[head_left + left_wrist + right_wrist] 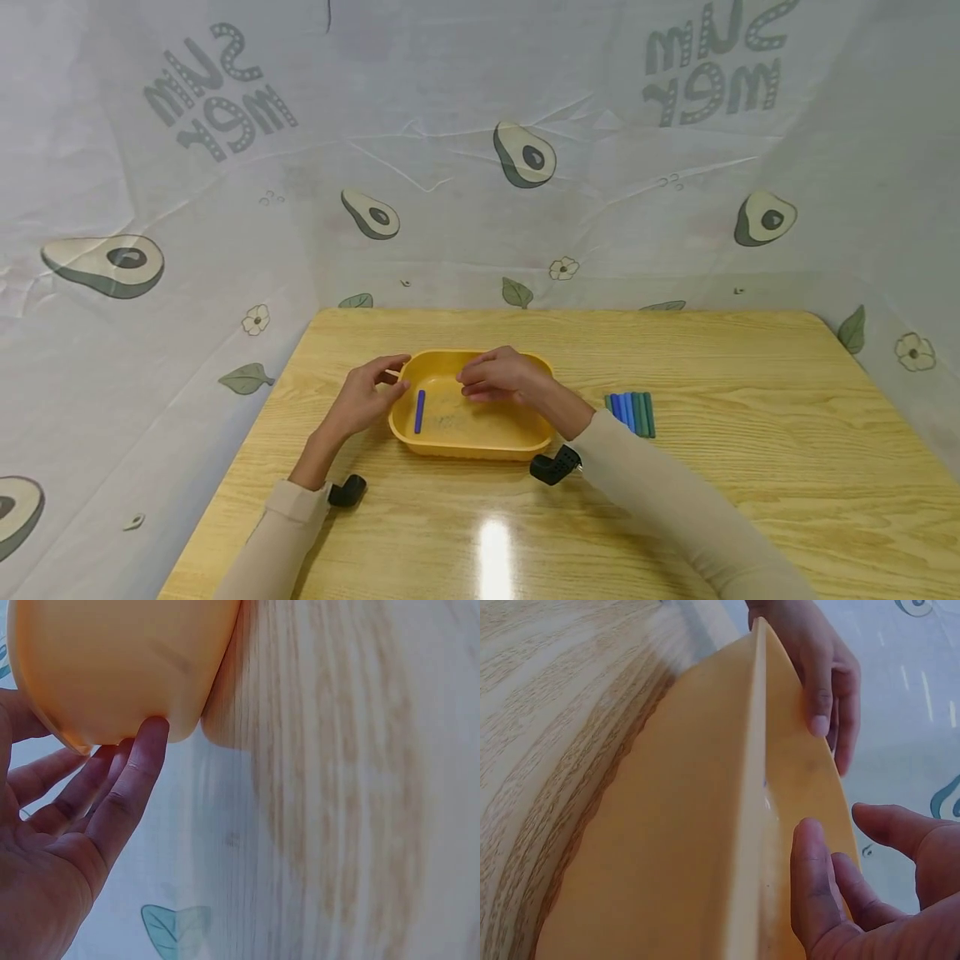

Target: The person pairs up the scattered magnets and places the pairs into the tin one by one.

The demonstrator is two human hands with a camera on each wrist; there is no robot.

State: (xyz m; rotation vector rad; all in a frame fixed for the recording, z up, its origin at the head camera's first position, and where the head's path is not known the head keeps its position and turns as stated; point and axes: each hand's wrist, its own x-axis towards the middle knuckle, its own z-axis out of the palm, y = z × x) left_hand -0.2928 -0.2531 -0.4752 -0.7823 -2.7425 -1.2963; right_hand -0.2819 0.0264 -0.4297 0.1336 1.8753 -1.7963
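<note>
A yellow plastic basin (468,454) stands on the wooden table. One slim blue-violet stick (420,412) lies inside, near the basin's left end. My left hand (365,398) holds that end, its thumb over the rim and its fingers against the outer wall; in the left wrist view the fingertips (155,726) press on the outside. Over the basin's right half hovers my right hand (501,375), fingers loosely bent. The right wrist view shows nothing between its thumb and fingers (814,859).
Right of the basin, several blue and green sticks (633,414) lie side by side, partly hidden by the right sleeve (660,492). Faint dark marks show on the basin floor. A printed cloth (450,250) hangs behind the table (750,433).
</note>
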